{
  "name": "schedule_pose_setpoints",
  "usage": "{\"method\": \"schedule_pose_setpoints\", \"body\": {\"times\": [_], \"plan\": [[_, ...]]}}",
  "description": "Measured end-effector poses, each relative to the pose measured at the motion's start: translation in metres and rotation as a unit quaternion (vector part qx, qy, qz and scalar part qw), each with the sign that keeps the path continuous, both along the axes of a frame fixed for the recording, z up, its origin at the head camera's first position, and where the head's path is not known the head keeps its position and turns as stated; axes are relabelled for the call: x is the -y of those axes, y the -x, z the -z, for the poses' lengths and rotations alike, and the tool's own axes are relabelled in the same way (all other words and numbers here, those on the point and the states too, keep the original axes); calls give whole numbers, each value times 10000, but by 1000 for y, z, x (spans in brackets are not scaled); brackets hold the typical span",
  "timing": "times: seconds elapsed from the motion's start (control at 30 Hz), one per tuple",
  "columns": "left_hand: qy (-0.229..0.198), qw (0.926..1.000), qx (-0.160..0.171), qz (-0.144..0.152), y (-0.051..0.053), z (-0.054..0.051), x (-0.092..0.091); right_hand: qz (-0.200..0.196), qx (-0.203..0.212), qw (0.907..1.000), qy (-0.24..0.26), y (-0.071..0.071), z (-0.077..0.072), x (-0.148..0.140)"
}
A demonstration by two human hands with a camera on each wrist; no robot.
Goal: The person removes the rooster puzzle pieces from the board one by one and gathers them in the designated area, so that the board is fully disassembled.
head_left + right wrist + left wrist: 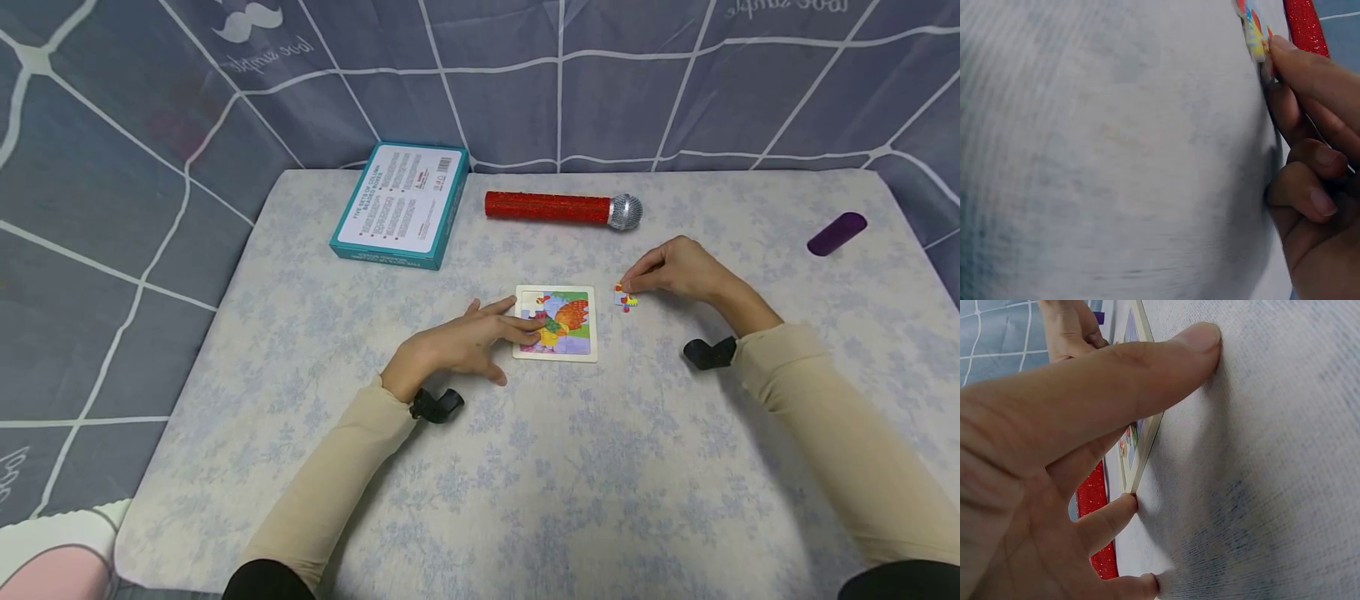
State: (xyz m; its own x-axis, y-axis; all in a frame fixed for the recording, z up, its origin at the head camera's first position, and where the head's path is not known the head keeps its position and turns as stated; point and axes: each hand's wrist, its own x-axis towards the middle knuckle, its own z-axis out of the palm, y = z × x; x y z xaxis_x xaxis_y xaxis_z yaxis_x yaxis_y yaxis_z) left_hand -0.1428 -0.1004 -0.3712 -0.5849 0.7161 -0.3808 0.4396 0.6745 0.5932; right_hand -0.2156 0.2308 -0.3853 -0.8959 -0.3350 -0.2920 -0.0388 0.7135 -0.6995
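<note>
A small jigsaw puzzle in a white frame lies on the table, its picture showing a colourful rooster. My left hand rests over its left side with fingers spread, some fingertips on the picture and frame, the thumb apart from it. In the left wrist view the thumb covers part of the puzzle frame. Just right of the puzzle, my right hand pinches a colourful puzzle piece between thumb and fingertips. The right wrist view shows that piece at the fingertips, partly cut off, with the other fingers curled below.
Behind the puzzle lies a red glittery microphone with a silver head. A teal-edged box sits at the back left. At the far right is a purple, rounded object. A grey checked curtain hangs along the table's back edge.
</note>
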Motion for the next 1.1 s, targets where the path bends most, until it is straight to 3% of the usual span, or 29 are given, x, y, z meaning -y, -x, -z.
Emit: {"method": "schedule_pose_setpoints", "body": {"times": [0.37, 0.63, 0.8, 0.97, 1.1], "plan": [[-57, 10000, -10, 21, 0, -1, 0, 86, -58, 9999, -16, 1, 3, -1], [-32, 10000, -22, -10, 0, 1, -1, 272, 195, 9976, 599, 5, 1, 10], [29, 10000, -24, -9, 0, -1, -2, -403, 86, 9950, 911, 5, -3, 37], [44, 10000, -66, -8, 1, -1, -1, -1225, 4, 9861, 1121, 7, -1, 64], [26, 10000, -82, 19, 1, 0, -1, -1584, 25, 9806, 1153, 9, 5, 77]]}}
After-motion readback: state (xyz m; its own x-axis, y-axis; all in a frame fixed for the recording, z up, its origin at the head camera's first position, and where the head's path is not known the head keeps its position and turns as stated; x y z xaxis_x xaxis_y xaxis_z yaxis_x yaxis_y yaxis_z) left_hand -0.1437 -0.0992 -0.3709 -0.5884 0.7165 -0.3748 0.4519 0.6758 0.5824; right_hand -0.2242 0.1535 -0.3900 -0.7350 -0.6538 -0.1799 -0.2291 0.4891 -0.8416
